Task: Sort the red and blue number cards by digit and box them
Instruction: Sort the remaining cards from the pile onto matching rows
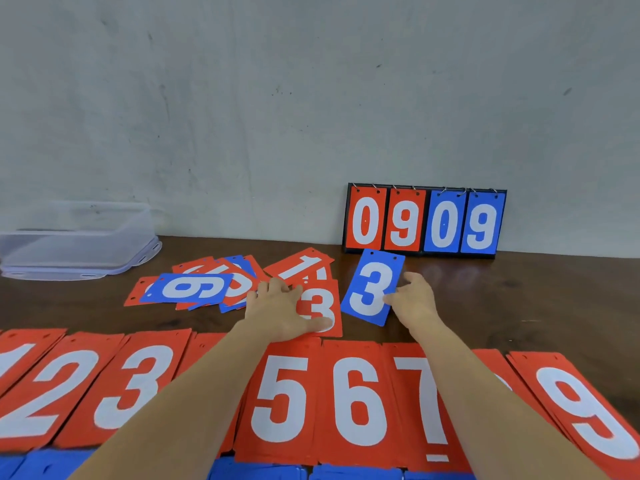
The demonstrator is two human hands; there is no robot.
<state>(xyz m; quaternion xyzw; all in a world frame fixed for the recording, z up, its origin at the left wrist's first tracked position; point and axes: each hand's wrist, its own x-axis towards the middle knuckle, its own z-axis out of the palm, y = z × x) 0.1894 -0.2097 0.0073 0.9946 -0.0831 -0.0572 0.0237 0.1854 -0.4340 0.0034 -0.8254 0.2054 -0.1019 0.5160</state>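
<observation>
My right hand [414, 299] pinches a blue 3 card [372, 287] by its right edge and holds it tilted above the table. My left hand [280, 310] lies flat on a red 3 card [322, 308], with the thumb pressing its lower part. Left of that hand is a loose pile of mixed cards [204, 284] with a blue 6 on top and a red 1 card [301, 266] behind. Along the near edge runs a row of sorted red stacks: 1, 2, 3, 5 [280, 400], 6, 7 and 9. Blue stacks [263, 472] show under them at the bottom.
A clear plastic box [76, 244] stands on its lid at the back left against the wall. A flip scoreboard [424, 221] showing 0 9 0 9 leans on the wall at the back right. Bare brown tabletop [554, 299] lies to the right.
</observation>
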